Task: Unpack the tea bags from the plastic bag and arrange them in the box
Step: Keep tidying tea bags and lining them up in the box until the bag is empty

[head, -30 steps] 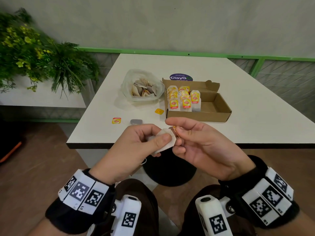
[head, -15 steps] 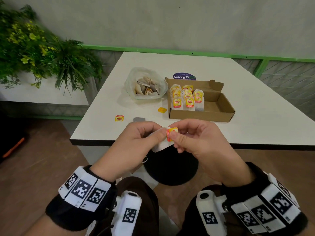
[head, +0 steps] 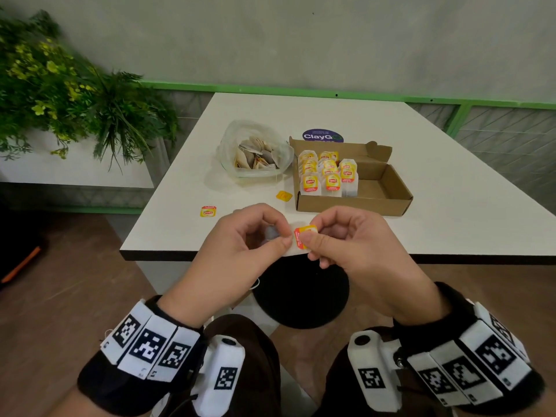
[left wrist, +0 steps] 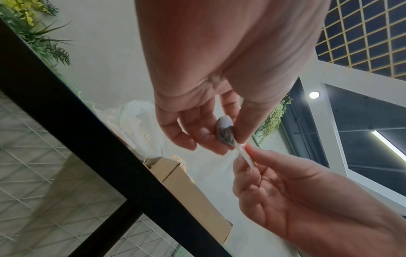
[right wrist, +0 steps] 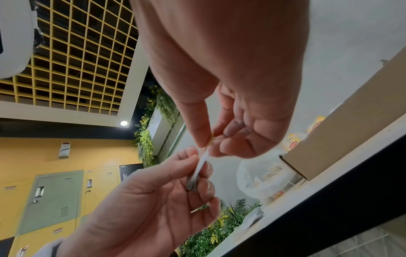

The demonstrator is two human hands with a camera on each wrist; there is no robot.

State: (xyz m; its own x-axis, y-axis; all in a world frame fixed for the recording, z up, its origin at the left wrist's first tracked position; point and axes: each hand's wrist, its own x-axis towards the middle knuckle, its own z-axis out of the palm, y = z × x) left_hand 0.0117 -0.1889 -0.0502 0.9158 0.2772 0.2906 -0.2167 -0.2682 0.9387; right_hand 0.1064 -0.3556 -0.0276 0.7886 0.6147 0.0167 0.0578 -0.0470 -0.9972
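Both hands hold one white tea bag (head: 293,251) just above the table's near edge. My left hand (head: 281,236) pinches its filled grey end (left wrist: 224,133). My right hand (head: 311,236) pinches the yellow and orange tag (head: 304,234) against the bag's top edge (right wrist: 201,165). A clear plastic bag (head: 255,152) with several loose tea bags lies on the table. Right of it stands an open cardboard box (head: 388,188), its left part filled with upright rows of tea bags (head: 328,176) and its right part bare.
Two loose tags lie on the white table (head: 451,206): one (head: 208,211) near the front left, one (head: 284,195) beside the box. A purple sticker (head: 322,136) sits behind the box. Plants (head: 60,94) stand at the left. A black stool (head: 301,293) is under the table.
Both hands have risen slightly toward the table edge. The right hand has turned the tag up over the tea bag, so its printed face now shows.
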